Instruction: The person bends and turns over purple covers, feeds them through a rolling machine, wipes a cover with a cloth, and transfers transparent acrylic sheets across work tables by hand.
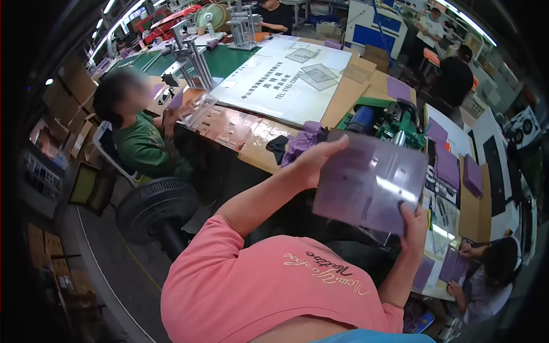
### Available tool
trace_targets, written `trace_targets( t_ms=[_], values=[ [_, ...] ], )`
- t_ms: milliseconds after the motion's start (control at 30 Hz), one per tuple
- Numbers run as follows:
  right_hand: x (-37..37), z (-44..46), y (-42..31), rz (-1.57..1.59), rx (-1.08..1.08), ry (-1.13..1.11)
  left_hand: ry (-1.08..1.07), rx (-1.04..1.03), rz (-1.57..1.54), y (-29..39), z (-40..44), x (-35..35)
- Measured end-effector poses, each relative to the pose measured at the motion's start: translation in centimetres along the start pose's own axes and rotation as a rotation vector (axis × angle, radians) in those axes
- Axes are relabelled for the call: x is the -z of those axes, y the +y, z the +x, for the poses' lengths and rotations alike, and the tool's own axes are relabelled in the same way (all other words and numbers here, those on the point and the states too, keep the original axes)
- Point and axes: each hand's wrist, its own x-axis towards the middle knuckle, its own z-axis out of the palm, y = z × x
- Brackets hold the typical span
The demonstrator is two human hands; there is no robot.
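Note:
A square, shiny purple see-through sheet (366, 186) is held up in front of my chest, tilted, with light streaks reflecting off it. My left hand (323, 163) grips its upper left edge, thumb on the near face and fingers hidden behind. At the lower right corner my right hand (414, 224) is closed on the same sheet, its thumb pressed on the surface. Just behind the sheet is a green machine (403, 123) with a blue motor (363, 120). Crumpled purple film (303, 143) lies on the table beside my left hand.
A white printed board (274, 77) with clear plates (320, 76) covers the table ahead. On the left sits a person in green (140, 143) near a black fan (154, 208). At right are purple stacks (446, 166) and another person handling a purple sheet (453, 264).

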Motion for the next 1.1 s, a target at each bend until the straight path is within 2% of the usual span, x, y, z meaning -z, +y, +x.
trace_targets(
  t_ms=[67, 100, 167, 233, 267, 333, 433, 500, 567, 633, 667, 767, 867, 967, 1067, 1100],
  values=[
    [1.3, -0.9, 0.2, 0.058, -0.052, -0.154, -0.014, -0.048, -0.053, 0.4, -0.2, 1.5],
    [2.9, -1.0, 0.8, -0.071, -0.115, -0.281, 0.012, -0.100, -0.067, 0.6, -0.5, 2.1],
    [5.0, -1.3, 0.9, -0.212, -0.109, -0.529, 0.026, -0.169, -0.103, 0.9, -1.2, 3.0],
    [5.2, -1.6, 0.0, -0.221, -0.042, -0.652, 0.015, -0.185, -0.125, 0.5, -1.3, 2.5],
    [4.2, -1.6, -0.1, 0.011, 0.069, -0.574, 0.006, -0.163, -0.078, 0.2, -1.5, 1.6],
    [3.9, -1.3, 0.0, 0.251, 0.171, -0.481, 0.003, -0.130, -0.031, -0.8, -1.6, 0.0],
    [4.7, -0.2, 1.6, 0.212, 0.329, -0.167, 0.053, -0.048, -0.075, -2.9, -0.4, -2.1],
    [5.5, -0.1, 1.9, 0.191, 0.362, -0.015, 0.077, -0.014, -0.090, -3.8, 0.2, -3.1],
    [6.2, -0.8, 1.0, 0.186, 0.335, 0.041, 0.060, -0.027, 0.024, -4.7, 0.9, -3.8],
    [6.3, -1.5, -0.2, 0.201, 0.354, 0.232, 0.036, -0.027, 0.136, -5.5, 1.7, -4.5],
    [7.6, -1.2, -0.1, 0.224, 0.377, 0.202, 0.039, 0.001, 0.132, -6.1, 1.9, -4.7],
    [14.6, -0.9, 1.2, 0.328, 0.413, 0.104, -0.150, 0.208, 0.512, -9.1, 1.7, -5.1],
    [19.3, -1.1, 2.9, 0.431, 0.377, 0.157, -0.233, 0.418, 0.621, -9.5, 0.7, -6.2],
    [21.7, -0.9, 4.0, 0.413, 0.307, 0.296, -0.288, 0.353, 0.602, -7.4, -0.3, -5.3],
    [21.9, 0.5, 5.1, 0.335, 0.231, 0.392, -0.258, 0.106, 0.250, -6.2, 0.0, -1.6],
    [22.1, 1.0, 5.6, 0.312, 0.208, 0.401, -0.136, -0.051, 0.283, -6.5, 0.4, -1.3]
  ],
)
